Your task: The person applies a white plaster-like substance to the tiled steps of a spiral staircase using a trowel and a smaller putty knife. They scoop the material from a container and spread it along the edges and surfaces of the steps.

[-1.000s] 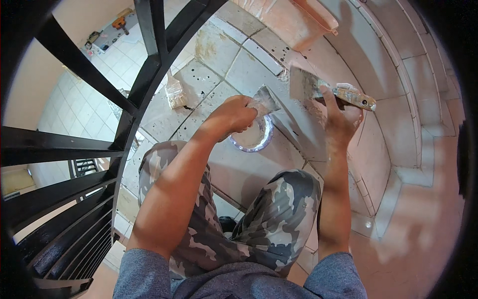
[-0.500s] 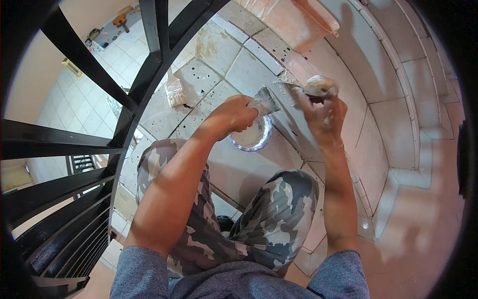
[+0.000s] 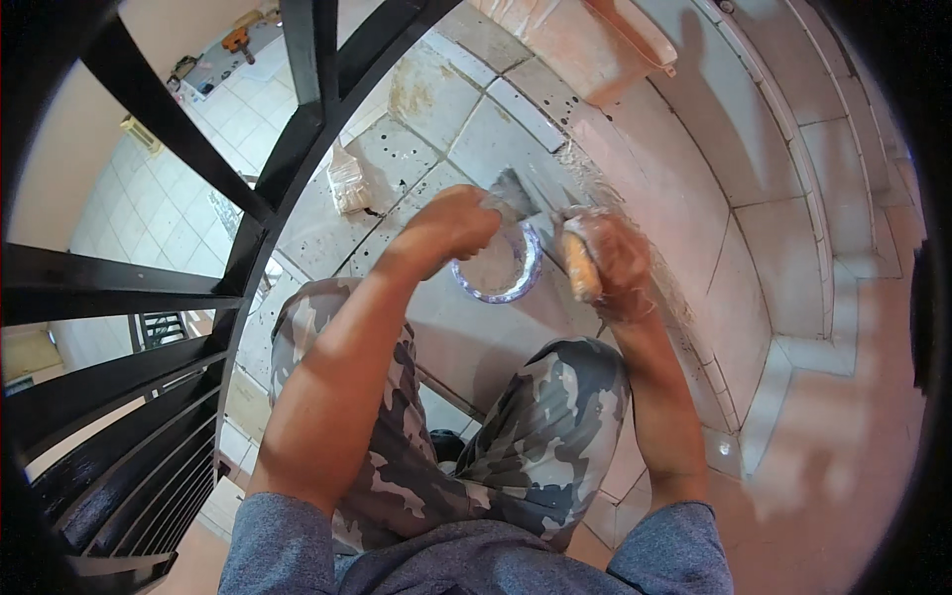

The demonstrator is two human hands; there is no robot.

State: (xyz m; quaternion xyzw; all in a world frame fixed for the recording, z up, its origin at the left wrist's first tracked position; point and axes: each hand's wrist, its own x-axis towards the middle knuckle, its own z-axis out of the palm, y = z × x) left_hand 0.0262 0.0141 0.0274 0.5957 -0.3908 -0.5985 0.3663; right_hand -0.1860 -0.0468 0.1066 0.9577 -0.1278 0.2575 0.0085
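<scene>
My left hand (image 3: 458,226) is closed on a putty knife, whose grey, smeared blade (image 3: 514,194) points up and to the right over a small round tub. The tub's white and purple rim (image 3: 511,296) shows below that hand, with pale paste inside. Just right of the tub, my right hand (image 3: 620,260) wraps round a trowel with an orange-brown wooden handle (image 3: 583,270). The handle's end points toward me. Motion blurs the right hand, and its tool's blade is mostly hidden. Whitish smears coat the right fingers.
A paste-covered paintbrush (image 3: 347,184) lies on the tiles at the left. Black railing bars (image 3: 228,288) curve along that side. A peach plastic container (image 3: 605,55) stands at the far right, beside tiled steps (image 3: 773,248). A crumbly whitish line (image 3: 595,178) runs along the step's base.
My right hand has come nearer and slightly left, turning its tool so the handle points toward me. The putty knife in my left hand has shifted slightly left and tilted.
</scene>
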